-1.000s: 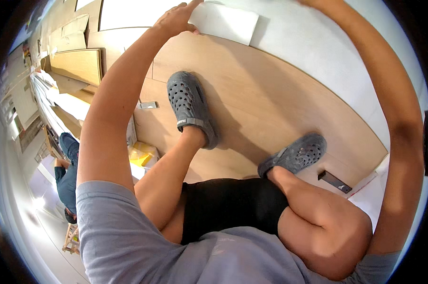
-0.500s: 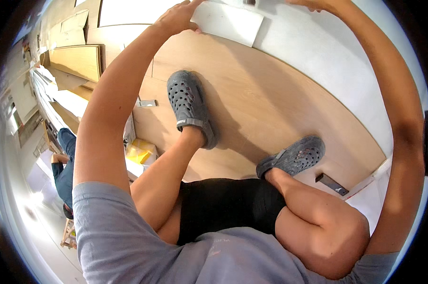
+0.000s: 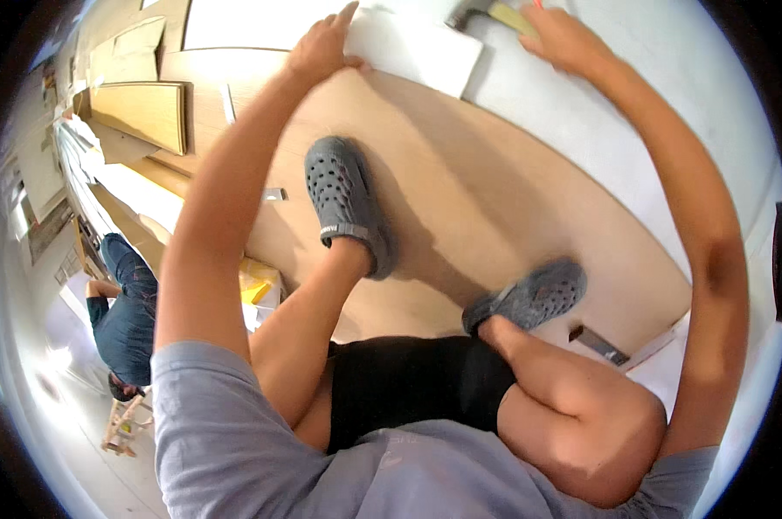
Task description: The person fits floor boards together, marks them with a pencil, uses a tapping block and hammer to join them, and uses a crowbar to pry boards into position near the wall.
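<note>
My right hand grips a hammer by its pale yellow-green handle. The dark metal hammer head is over the corner of a small white board. At that board's left end, my left hand touches it with fingers stretched and thumb apart. Whether anything small is under those fingers is hidden. A bit of red shows beside my right hand, too small to name. The white board lies at the far edge of a light wood panel, where my feet in grey clogs rest.
A white surface extends beyond the panel. Small metal fittings lie on the panel near my right knee. Stacked wood boards and a yellow-and-white package are to the left. Another person in dark clothes bends over at far left.
My right hand has come down into fuller view, and the hammer now shows. My left hand stays at the white board, its arm shifted slightly right.
</note>
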`<state>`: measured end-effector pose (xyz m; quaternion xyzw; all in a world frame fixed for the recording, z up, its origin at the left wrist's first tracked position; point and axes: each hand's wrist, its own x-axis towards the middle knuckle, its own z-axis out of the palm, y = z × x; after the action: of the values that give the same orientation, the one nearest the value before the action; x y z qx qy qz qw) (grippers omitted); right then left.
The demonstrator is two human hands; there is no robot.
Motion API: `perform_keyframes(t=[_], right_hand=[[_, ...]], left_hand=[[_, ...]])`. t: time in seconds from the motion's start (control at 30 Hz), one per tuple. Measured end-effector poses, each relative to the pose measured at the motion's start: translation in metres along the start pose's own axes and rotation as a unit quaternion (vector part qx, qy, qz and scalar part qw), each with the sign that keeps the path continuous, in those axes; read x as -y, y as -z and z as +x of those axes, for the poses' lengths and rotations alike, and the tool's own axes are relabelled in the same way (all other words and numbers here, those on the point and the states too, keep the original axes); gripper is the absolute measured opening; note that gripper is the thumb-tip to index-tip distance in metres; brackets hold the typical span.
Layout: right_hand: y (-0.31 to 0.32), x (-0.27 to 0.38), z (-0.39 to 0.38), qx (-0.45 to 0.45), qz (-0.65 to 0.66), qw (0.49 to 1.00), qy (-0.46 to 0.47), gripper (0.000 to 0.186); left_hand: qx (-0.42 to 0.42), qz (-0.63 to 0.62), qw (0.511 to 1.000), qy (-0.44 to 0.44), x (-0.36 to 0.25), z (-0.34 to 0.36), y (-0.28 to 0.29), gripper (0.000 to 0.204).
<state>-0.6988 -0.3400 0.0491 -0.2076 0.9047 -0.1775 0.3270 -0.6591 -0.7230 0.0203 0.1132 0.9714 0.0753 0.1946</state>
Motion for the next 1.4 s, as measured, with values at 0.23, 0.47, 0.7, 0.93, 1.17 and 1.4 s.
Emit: perform_keyframes(t=[0.23, 0.47, 0.7, 0.93, 1.17, 1.4], right_hand=[[-0.052, -0.036, -0.070, -0.117, 0.056, 0.991, -0.040, 0.040], [-0.090, -0.032, -0.146, -0.114, 0.135, 0.983, -0.049, 0.044], [-0.109, -0.018, -0.177, -0.103, 0.096, 0.990, 0.001, 0.042], [-0.135, -0.050, -0.242, -0.092, 0.068, 0.993, -0.014, 0.046], [-0.162, -0.072, -0.289, -0.091, 0.070, 0.992, -0.058, 0.046], [-0.180, -0.077, -0.315, -0.130, 0.068, 0.985, -0.089, 0.044]], left_hand=[[-0.040, -0.042, 0.966, 0.251, 0.003, -0.139, -0.042, 0.089], [0.013, 0.046, 0.975, 0.219, 0.002, -0.129, -0.044, 0.096], [0.067, -0.034, 0.978, 0.194, 0.015, -0.138, -0.020, 0.089], [0.076, 0.002, 0.994, 0.076, 0.072, -0.249, -0.052, 0.072], [0.055, 0.021, 0.994, 0.095, 0.052, -0.282, -0.058, 0.074], [0.030, 0.028, 0.991, 0.130, 0.049, -0.268, -0.059, 0.080]])
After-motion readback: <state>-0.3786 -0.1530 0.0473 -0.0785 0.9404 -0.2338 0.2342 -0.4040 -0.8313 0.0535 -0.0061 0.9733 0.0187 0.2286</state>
